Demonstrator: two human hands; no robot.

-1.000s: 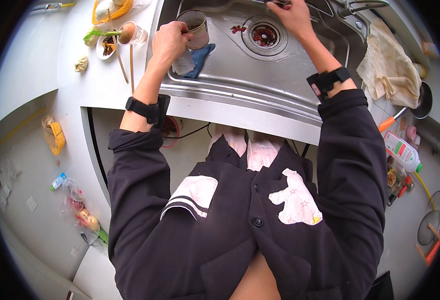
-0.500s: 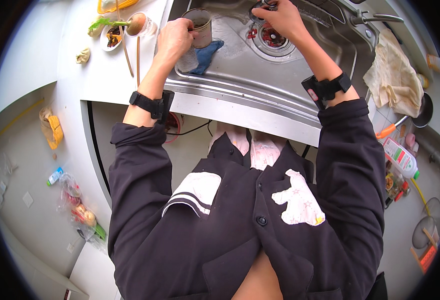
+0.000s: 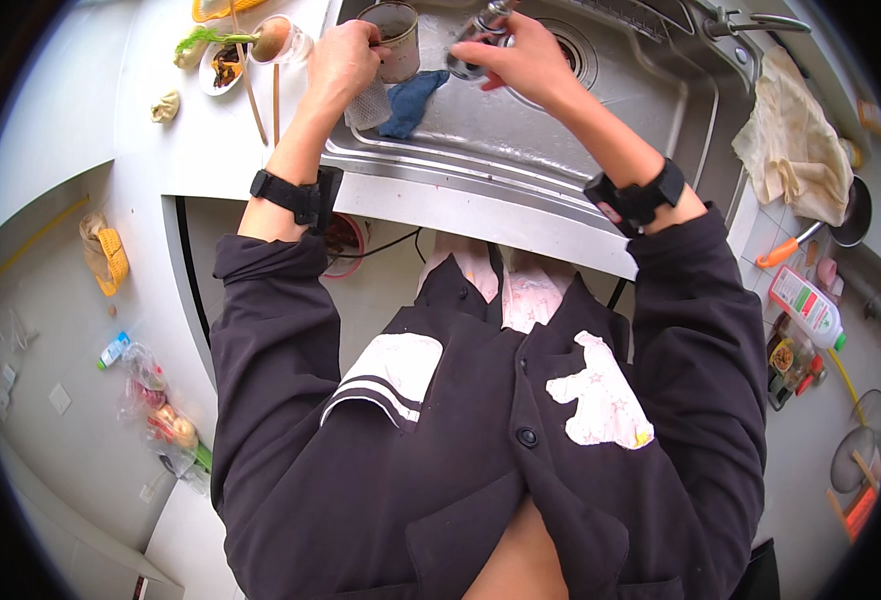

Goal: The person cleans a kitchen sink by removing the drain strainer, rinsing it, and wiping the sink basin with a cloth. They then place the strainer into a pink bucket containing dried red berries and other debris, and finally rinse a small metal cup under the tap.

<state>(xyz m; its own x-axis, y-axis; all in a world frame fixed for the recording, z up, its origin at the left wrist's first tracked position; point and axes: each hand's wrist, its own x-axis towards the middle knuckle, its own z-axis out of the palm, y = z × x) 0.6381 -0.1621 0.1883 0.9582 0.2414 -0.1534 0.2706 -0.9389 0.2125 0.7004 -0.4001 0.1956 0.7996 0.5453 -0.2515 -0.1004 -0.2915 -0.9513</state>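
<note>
Stainless-steel sink lies at twelve o'clock. Inside, towards eleven, a metal cup, contents unclear, looks light, stiff, perhaps slippery; the left hand pinches its rim, a sound hold. The right hand, fingers curled, grips a chrome fitting. At eleven, a white dish holds dark scraps.

Passage exists over the rectangular stainless-steel sink's bare floor, between the crumpled blue cloth and right forearm. The cylindrical beige-grey cup obstructs the left side.
</note>
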